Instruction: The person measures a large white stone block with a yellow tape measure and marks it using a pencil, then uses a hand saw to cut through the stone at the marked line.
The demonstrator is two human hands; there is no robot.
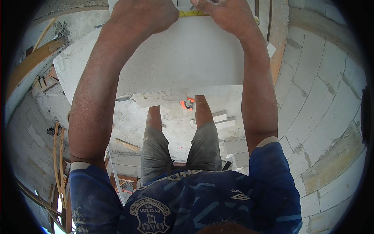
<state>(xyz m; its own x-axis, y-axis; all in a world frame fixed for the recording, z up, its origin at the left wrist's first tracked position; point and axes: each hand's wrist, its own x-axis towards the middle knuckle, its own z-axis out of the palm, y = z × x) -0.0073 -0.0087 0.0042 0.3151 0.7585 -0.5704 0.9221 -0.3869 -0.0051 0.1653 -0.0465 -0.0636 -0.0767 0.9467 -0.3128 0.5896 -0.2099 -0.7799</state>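
A yellow tape measure (pixel 193 13) stretches between my hands, over a broad pale block (pixel 183 54) with a dusty, smooth face. My left hand (pixel 146 15) is closed at the tape's left part; its fingers are mostly turned away from view. Over the tape's right part, my right hand (pixel 230 15) has its fingers pinched together. A thin dark tip shows at these fingertips, too little of it to name. Past the right wrist, a short bit of yellow tape shows again. The upper edge of the picture cuts off both hands.
A pale block wall (pixel 315 97) rises on the right, beside an upright wooden board (pixel 278 39). Below lie an orange and grey object (pixel 187 103), block offcuts (pixel 224 121) and a wood strip (pixel 127 144). Wooden poles (pixel 59 163) lean at the left.
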